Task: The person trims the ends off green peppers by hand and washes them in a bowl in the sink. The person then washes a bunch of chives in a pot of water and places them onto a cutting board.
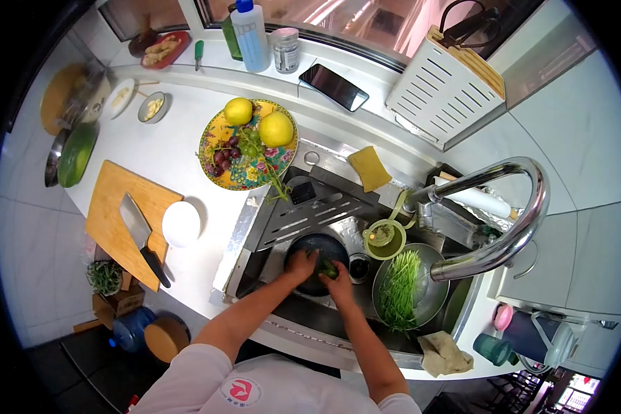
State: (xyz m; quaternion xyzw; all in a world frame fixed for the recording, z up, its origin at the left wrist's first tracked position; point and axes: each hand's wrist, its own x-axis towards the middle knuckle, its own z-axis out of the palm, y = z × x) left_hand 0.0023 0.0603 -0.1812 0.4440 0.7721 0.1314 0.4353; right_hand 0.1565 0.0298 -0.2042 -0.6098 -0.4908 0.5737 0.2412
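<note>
Steel sink (222, 279): green vegetable (329, 268) pinched in right hand (339, 285), over dark pan (315, 242); left hand (300, 268) just beside, grip unclear.

So the green veg (330, 268) is dark and smallish, gripped in the right fingers (337, 279), which hide enough that I can't tell what kind it is. It's at roughly 3 to 4 o'clock from the middle of a dark bowl (319, 243), can't tell how deep in. That bowl's round, open side up, toward 9 o'clock in the sink (310, 330).
</note>
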